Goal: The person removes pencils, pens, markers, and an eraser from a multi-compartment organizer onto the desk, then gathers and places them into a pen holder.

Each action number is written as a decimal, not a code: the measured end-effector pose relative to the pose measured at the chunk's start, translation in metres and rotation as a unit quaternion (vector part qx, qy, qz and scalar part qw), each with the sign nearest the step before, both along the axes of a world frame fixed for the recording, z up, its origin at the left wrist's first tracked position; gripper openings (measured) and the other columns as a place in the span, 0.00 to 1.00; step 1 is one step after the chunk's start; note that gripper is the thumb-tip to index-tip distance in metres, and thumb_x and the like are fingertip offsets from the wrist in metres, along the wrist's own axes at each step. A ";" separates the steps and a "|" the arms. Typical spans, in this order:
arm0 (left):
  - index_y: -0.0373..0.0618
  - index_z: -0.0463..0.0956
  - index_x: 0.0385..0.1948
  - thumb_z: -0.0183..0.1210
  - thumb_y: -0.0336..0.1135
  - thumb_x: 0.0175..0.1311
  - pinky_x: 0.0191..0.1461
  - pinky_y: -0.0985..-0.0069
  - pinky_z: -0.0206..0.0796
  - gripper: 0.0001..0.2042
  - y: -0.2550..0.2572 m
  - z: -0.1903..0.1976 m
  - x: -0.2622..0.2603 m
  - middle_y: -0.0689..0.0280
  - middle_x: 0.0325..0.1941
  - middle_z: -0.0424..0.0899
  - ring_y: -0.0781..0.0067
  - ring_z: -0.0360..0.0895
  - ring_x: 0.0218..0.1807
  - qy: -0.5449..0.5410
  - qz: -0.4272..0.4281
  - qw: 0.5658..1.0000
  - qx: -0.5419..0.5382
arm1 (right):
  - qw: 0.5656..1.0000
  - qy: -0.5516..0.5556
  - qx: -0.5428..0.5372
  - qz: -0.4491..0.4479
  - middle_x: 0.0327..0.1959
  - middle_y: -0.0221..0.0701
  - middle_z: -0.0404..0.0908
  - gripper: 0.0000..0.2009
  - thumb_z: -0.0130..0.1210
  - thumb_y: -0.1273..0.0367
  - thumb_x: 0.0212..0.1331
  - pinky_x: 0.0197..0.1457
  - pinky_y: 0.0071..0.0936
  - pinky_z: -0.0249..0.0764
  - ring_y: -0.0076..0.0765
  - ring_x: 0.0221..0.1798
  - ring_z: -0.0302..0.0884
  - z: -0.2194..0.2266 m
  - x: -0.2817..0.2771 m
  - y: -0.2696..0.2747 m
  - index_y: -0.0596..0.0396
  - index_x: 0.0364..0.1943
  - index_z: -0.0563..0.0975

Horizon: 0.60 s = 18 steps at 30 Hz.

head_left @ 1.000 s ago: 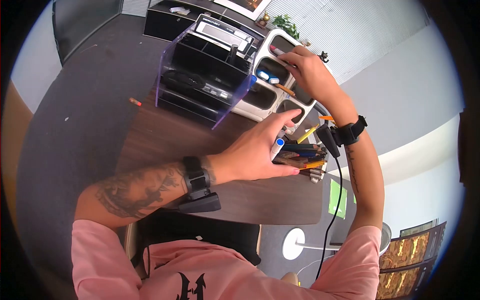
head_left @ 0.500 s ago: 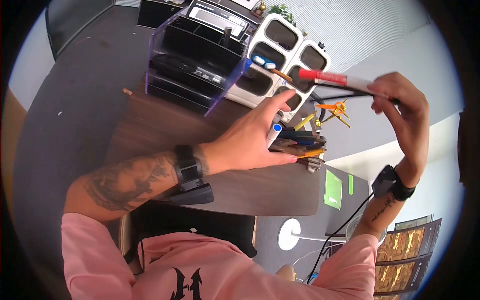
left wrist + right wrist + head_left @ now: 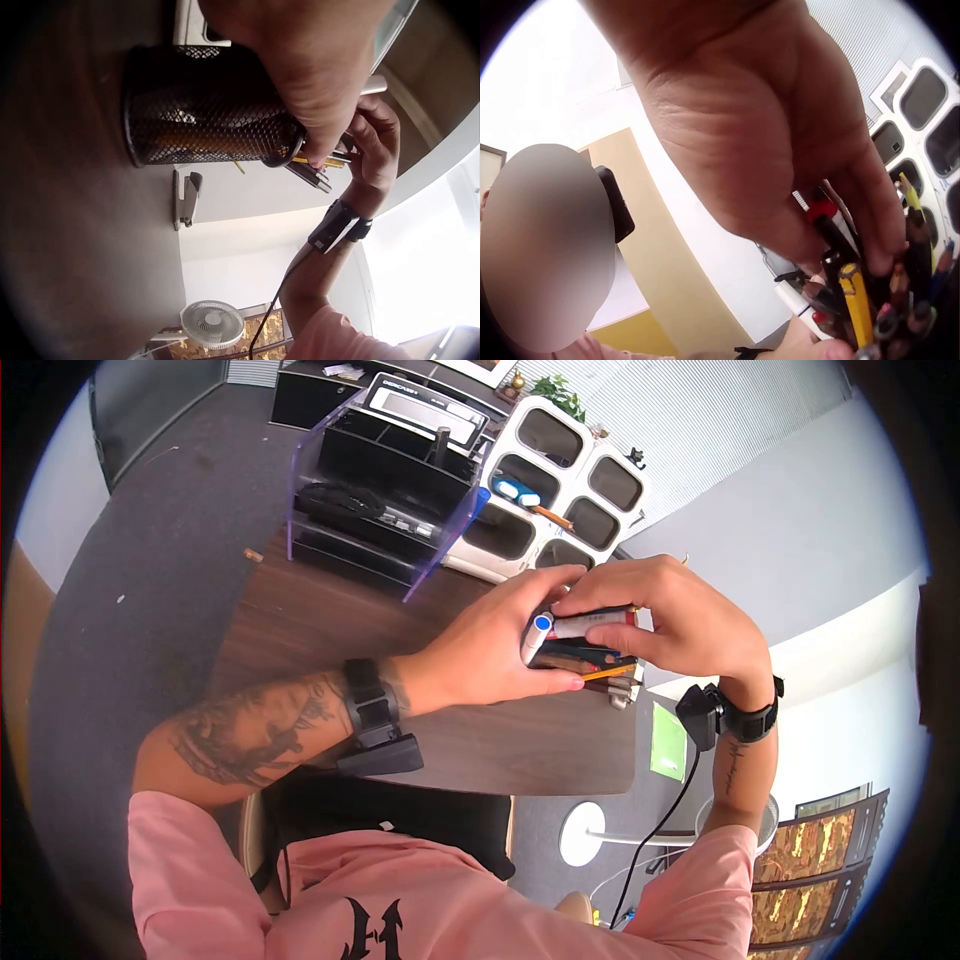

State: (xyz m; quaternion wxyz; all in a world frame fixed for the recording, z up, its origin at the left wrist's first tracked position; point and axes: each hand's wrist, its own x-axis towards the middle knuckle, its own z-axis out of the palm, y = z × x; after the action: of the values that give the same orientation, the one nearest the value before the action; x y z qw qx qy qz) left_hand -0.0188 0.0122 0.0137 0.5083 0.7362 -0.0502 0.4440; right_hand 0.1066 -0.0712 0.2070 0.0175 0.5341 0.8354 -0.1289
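Note:
My left hand wraps the top of a black mesh pencil cup, thumb at its rim. Pencils and pens fill the cup, among them a yellow pencil and a white marker with a blue end. Over the cup's mouth, my right hand pinches a red-and-white marker between thumb and fingers. In the right wrist view, the marker's red end shows beside the fingers, with the other pens crowded just below.
A white organizer with several dark compartments stands behind the cup, holding a blue-and-white item. Left of it sits a clear-sided black desk tray. A stapler and a fan show in the left wrist view.
My right hand drew the red-and-white marker and a thin dark stick from the organizer, swung right, then came back over the cup. My left hand stayed at the cup.

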 end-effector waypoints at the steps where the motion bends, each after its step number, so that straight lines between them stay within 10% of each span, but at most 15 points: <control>1: 0.38 0.58 0.69 0.77 0.41 0.48 0.66 0.63 0.67 0.47 -0.001 0.000 -0.002 0.51 0.63 0.72 0.53 0.73 0.64 0.012 0.006 1.000 -0.007 | 0.997 0.049 -0.020 -0.055 0.44 0.39 0.85 0.14 0.64 0.78 0.55 0.48 0.30 0.79 0.36 0.43 0.84 0.004 -0.005 0.000 0.61 0.48 0.83; 8: 0.39 0.57 0.70 0.77 0.41 0.49 0.65 0.64 0.68 0.47 -0.001 0.001 -0.001 0.51 0.64 0.71 0.55 0.74 0.65 0.016 -0.007 1.000 -0.006 | 0.965 0.026 0.165 -0.200 0.42 0.35 0.84 0.14 0.59 0.68 0.66 0.43 0.25 0.76 0.25 0.35 0.79 0.015 0.035 0.053 0.62 0.51 0.80; 12: 0.40 0.57 0.71 0.77 0.41 0.49 0.65 0.64 0.68 0.47 0.001 0.001 -0.002 0.51 0.64 0.71 0.55 0.74 0.65 0.034 -0.003 0.999 0.000 | 0.956 -0.146 0.238 -0.086 0.44 0.51 0.83 0.18 0.62 0.66 0.61 0.52 0.41 0.77 0.57 0.43 0.81 -0.018 0.060 0.100 0.62 0.52 0.80; 18: 0.43 0.56 0.72 0.77 0.37 0.47 0.70 0.63 0.64 0.49 0.001 0.002 -0.001 0.54 0.61 0.75 0.59 0.74 0.64 0.019 -0.013 1.000 -0.007 | 0.949 -0.196 0.244 -0.031 0.44 0.44 0.82 0.13 0.62 0.76 0.57 0.48 0.42 0.78 0.52 0.43 0.83 -0.037 0.082 0.128 0.61 0.47 0.80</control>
State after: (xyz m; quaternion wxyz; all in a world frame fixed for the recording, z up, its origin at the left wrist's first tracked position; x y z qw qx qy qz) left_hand -0.0203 0.0133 0.0157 0.5198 0.7405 -0.0469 0.4234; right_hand 0.1886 0.0568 0.1699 0.0459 0.5626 0.8044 0.1853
